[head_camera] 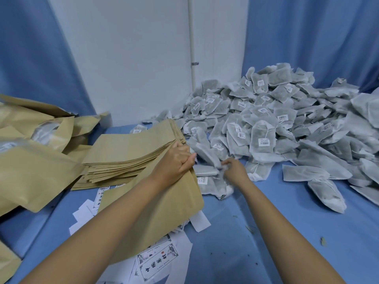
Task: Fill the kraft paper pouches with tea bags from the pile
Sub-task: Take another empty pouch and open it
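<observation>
Big tea bag pile [276, 124] heaped right on the blue surface [266, 232], in reach. Kraft pouch [164, 212] has its mouth facing the pile; my left hand [176, 160] grips its rim, fingers curled, keeping it ready. Right hand [233, 169] fingers pinch a tea bag [205, 152], blurred.

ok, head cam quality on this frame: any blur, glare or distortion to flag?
Head view: wide-angle stretch, the blue curtain edges lean and the forearms loom large. Head view: lighting is soft and even, with no glare or hard shadows. Head view: motion blur smears the right hand at the tea bags, so its grip is unreadable. Head view: the left hand holding the kraft pouch is sharper.
</observation>
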`<state>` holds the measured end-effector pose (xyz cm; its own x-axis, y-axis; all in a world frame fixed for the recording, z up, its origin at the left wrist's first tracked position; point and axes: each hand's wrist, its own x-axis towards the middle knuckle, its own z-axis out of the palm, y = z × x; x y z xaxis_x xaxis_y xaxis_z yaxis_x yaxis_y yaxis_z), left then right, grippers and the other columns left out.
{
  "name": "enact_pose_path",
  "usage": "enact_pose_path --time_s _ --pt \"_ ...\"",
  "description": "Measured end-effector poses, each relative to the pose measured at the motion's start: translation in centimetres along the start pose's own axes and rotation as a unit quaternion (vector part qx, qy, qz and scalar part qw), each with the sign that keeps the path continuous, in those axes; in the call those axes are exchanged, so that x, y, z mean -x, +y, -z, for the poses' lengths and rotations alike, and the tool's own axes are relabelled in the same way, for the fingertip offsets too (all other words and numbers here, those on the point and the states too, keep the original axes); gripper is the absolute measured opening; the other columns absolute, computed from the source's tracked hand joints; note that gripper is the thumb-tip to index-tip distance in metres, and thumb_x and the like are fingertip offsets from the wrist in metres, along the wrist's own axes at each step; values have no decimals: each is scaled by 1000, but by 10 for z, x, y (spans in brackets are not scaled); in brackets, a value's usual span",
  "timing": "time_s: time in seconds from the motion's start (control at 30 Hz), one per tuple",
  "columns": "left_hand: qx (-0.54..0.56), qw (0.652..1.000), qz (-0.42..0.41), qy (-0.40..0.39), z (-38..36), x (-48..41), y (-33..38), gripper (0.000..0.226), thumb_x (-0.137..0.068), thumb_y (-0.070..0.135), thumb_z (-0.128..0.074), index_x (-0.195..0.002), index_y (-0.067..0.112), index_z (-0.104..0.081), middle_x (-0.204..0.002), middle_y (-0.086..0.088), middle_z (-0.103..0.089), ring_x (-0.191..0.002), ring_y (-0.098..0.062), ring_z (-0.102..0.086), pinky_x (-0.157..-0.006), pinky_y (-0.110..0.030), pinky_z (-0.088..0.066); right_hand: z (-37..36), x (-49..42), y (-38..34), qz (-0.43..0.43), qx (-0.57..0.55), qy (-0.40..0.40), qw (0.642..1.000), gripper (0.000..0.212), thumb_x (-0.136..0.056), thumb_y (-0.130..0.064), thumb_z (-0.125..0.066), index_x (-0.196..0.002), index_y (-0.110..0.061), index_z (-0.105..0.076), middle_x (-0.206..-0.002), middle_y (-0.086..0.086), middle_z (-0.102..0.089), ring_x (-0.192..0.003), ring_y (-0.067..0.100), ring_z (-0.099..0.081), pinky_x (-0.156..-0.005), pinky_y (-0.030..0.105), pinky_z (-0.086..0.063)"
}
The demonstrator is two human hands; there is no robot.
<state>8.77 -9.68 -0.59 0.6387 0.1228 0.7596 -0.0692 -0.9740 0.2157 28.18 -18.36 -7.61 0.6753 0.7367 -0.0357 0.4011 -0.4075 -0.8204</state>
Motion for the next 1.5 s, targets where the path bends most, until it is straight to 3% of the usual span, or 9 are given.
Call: enact_pose_path --time_s 0.17,0.27,0.63,0.73,0.83,0.93,1.13,1.43,1.5 --pt "-7 1000 14 9 15 2 -1 44 -96 13 -40 -51 12 -40 -57 10 -30 -57 -5 -26 -75 -30 -34 1 2 -13 101 92 95 986 50 -86 -20 -56 -134 -12 -47 -145 13 -39 -137 31 -30 -112 44 -24" --pt "-29 999 1 -19 23 3 -2 48 -99 20 -37 -52 12 -40 -56 8 -30 -56 -8 -26 -75 -35 -35 -11 8 -24 190 226 -81 952 104 -70 -59 -70 -151 -27 -14 -160 3 -4 -147 25 4 -116 49 -3" --pt "-74 987 -55 -134 44 6 -4 48 -95 15 -39 -49 3 -44 -45 -8 -42 -45 -20 -22 -71 -22 -29 -44 19 -32 173 381 -89 904 81 -68 -25 -74 -137 -20 -31 -127 8 -50 -113 33 -52 -90 44 -42" --pt "-51 991 -58 -110 46 9 -1 44 -96 14 -40 -52 9 -40 -47 0 -35 -48 -19 -21 -67 -30 -34 -23 28 -53 85 -9 12 996 68 -80 -25 -67 -139 -12 -37 -118 1 -56 -106 23 -57 -79 32 -46" --pt "-20 997 -16 -73 44 16 -1 47 -96 16 -37 -50 6 -39 -49 4 -34 -49 -19 -29 -66 -35 -38 -4 42 -89 43 -587 -174 789 34 -94 -24 -49 -121 -5 -56 -108 5 -65 -97 19 -64 -77 33 -53" --pt "-28 999 33 -27 44 20 -5 56 -97 23 -37 -48 -1 -49 -49 -9 -50 -62 -21 -49 -66 -33 -40 -14 60 -111 32 -643 -291 708 26 -92 -20 -42 -104 -4 -59 -97 12 -66 -95 23 -64 -84 37 -53" --pt "38 971 177 157 60 27 -20 49 -92 25 -34 -49 5 -48 -50 2 -41 -48 -7 -37 -54 -22 -31 -39 75 -99 30 -519 -367 771 22 -95 -8 -41 -106 -2 -59 -91 8 -70 -86 16 -67 -77 29 -54" --pt "78 983 95 134 57 19 -8 55 -94 14 -36 -43 -2 -46 -41 -14 -42 -41 -28 -37 -61 -17 -34 -38 92 -137 138 -25 -368 919 22 -88 -20 -56 -66 -24 -58 -66 -8 -62 -64 4 -57 -62 20 -43" --pt "83 990 48 103 53 15 4 55 -98 16 -35 -45 1 -43 -44 -11 -38 -44 -22 -31 -60 -26 -34 -48 92 -141 179 62 -323 927 12 -91 -22 -49 -88 -17 -59 -91 10 -62 -84 20 -57 -71 24 -42"
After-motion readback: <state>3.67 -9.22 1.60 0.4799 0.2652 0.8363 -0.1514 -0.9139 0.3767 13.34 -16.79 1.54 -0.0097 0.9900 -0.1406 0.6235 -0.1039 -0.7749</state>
